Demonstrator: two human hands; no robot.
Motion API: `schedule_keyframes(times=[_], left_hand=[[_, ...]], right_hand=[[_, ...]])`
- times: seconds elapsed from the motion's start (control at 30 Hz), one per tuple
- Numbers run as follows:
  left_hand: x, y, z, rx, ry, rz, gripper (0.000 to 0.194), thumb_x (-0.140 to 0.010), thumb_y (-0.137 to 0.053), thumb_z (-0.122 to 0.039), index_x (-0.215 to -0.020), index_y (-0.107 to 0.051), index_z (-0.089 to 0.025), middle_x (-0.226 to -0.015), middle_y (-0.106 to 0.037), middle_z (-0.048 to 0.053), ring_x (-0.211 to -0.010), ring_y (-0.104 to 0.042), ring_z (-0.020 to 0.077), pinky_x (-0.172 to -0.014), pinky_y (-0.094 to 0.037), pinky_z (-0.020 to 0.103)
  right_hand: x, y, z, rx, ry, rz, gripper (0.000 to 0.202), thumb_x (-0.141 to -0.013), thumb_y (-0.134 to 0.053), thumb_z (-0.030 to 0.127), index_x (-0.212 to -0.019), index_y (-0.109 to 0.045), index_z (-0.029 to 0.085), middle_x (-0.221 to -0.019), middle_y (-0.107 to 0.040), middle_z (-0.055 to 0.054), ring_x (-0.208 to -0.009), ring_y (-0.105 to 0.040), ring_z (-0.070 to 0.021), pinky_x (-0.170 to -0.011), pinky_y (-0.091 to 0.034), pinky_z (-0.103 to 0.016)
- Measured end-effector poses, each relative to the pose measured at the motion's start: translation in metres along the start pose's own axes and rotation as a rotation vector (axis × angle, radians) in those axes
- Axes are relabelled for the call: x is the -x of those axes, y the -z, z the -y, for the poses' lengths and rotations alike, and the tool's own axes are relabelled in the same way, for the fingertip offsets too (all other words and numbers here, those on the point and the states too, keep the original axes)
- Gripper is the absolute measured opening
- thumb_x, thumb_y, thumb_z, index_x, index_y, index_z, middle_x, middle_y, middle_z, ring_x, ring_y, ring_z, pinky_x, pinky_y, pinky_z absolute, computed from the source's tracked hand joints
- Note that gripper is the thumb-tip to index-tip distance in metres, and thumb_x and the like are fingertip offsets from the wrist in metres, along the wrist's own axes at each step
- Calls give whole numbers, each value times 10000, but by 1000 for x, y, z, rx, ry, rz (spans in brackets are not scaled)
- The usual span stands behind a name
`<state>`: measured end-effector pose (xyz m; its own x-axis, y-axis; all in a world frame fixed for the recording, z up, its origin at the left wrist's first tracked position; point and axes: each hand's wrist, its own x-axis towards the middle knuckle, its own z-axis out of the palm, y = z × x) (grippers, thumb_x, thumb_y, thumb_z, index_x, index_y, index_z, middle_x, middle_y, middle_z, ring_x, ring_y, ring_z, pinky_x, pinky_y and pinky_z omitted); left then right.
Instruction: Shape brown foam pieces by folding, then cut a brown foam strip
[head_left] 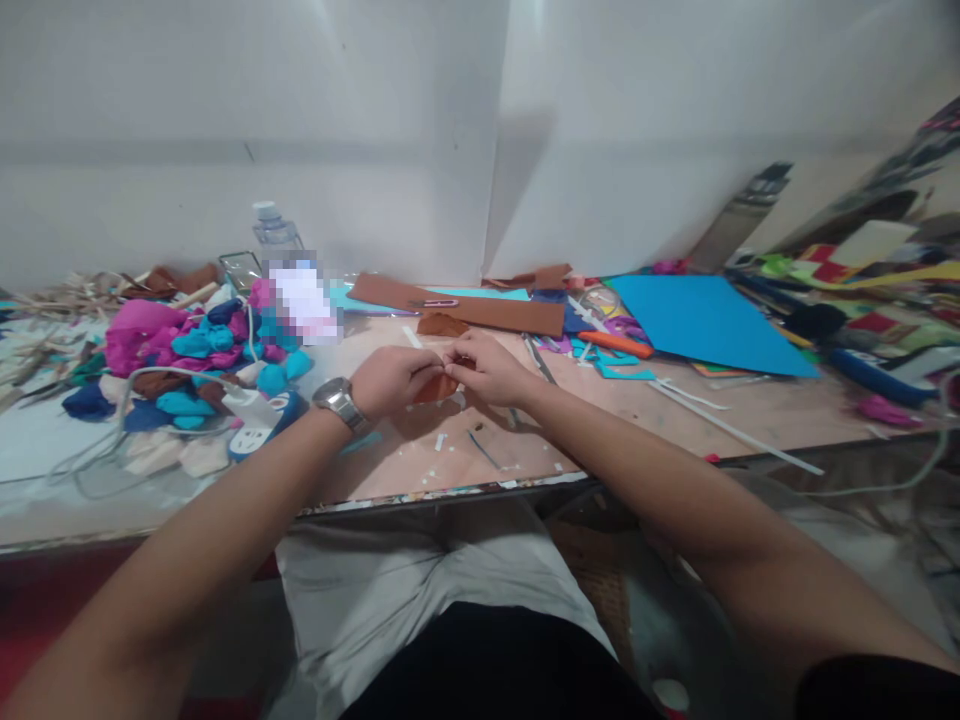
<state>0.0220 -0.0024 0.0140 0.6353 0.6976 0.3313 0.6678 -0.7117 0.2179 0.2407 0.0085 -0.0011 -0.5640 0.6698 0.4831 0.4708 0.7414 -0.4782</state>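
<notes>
Both hands meet over the middle of the worktable. My left hand (394, 380), with a watch (339, 402) on its wrist, has its fingertips closed on a small brown-orange piece (436, 388), which looks like paper or thin foam. My right hand (487, 367) pinches the same piece from the other side, thumb and fingers pressed together. The fingers cover part of the piece, so its full shape is hidden. Just beyond the hands lies another crumpled brown piece (442, 325). Behind that, a small craft knife (435, 303) rests on a long brown strip (487, 308).
On the left are a heap of pink and blue crumpled bundles (202, 340), a power strip (262, 425), a cable and a water bottle (276, 230). To the right lie an orange-handled cutter (616, 345), a blue sheet (712, 322) and white strips (739, 425). Paper scraps dot the table (405, 470).
</notes>
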Motion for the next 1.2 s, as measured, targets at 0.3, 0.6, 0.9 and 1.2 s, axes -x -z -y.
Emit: schedule_keyframes(times=[0.3,0.6,0.9,1.2], left_hand=[[1,-1,2,190,68,-7,309,-986,-524,-359,-983,-783,-189,-818,-749,46,-699,-598,158,-679,-380,268],[1,4,4,271,54,-8,336,-975,-542,-396,-949,-772,-152,-749,-720,28,-652,-563,137,-648,-372,257],[2,7,-1,374,102,81,294,-955,-571,-364,-840,-745,-157,-713,-718,13,-644,-599,130,-634,-408,238],[2,7,0,532,156,148,382,-958,-588,-466,-773,-731,-164,-710,-752,34,-629,-669,146,-607,-466,242]], right_hand=[[2,1,-2,33,47,-40,142,-919,-607,250,-802,-663,192,-774,-673,-34,-832,-559,-209,-804,-390,-339],[2,6,-3,54,81,-12,165,-961,-586,283,-845,-659,192,-791,-668,-34,-814,-541,-200,-793,-386,-329],[3,7,-1,56,84,2,140,-918,-609,232,-812,-691,190,-763,-683,-45,-858,-568,-223,-812,-410,-344],[3,6,-2,48,79,-30,127,-913,-647,278,-848,-722,199,-794,-724,-32,-816,-597,-205,-784,-415,-330]])
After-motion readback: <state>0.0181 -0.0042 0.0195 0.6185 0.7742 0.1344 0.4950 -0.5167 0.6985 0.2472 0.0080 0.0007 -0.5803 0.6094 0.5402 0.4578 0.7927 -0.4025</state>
